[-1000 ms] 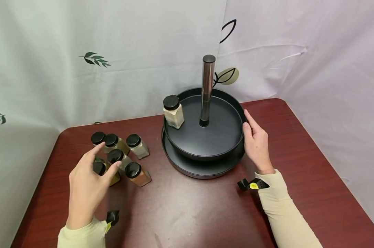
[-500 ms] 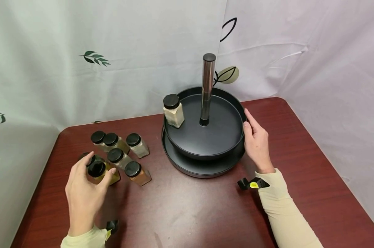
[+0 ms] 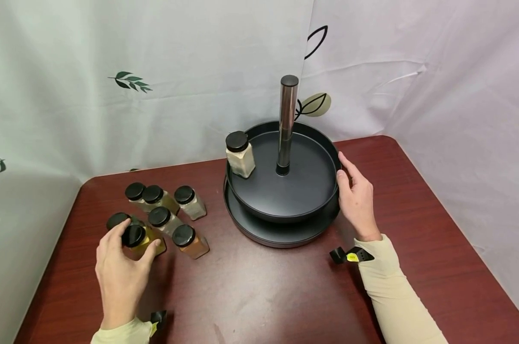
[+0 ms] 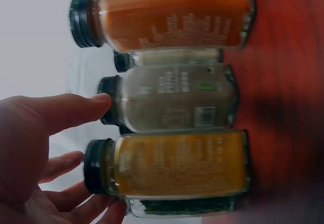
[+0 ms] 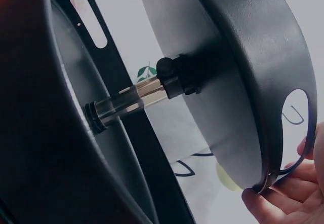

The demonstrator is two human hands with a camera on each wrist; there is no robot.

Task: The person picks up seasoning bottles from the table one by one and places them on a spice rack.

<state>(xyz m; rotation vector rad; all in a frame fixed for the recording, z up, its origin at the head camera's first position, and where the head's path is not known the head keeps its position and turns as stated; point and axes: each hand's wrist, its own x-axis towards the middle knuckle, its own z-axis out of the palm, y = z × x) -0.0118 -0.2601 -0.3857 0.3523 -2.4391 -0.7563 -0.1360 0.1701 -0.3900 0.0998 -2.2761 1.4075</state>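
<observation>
The square glass jar of yellow spice with a black lid (image 3: 154, 241) stands towards the left edge of the reddish wooden desk (image 3: 259, 301), its lid between the spread thumb and fingers of the left hand's grip (image 3: 121, 274) (whether any fingertip touches it, I cannot tell). Closing there might knock the black-lidded glass jar of green flakes (image 3: 119, 220), since it stands tight behind; the black-lidded glass jar of grey powder (image 3: 169, 222) crowds the thumb's side. Near the far edge, the right hand's grip (image 3: 357, 203) is curled on the rim of the round black upper tray (image 3: 307, 186); an uneven pull could tilt it and topple the black-lidded glass jar of cream powder (image 3: 241, 162) standing at its left rim. The black-lidded glass jar of orange spice (image 3: 193, 243) obstructs a low path towards the trays.
</observation>
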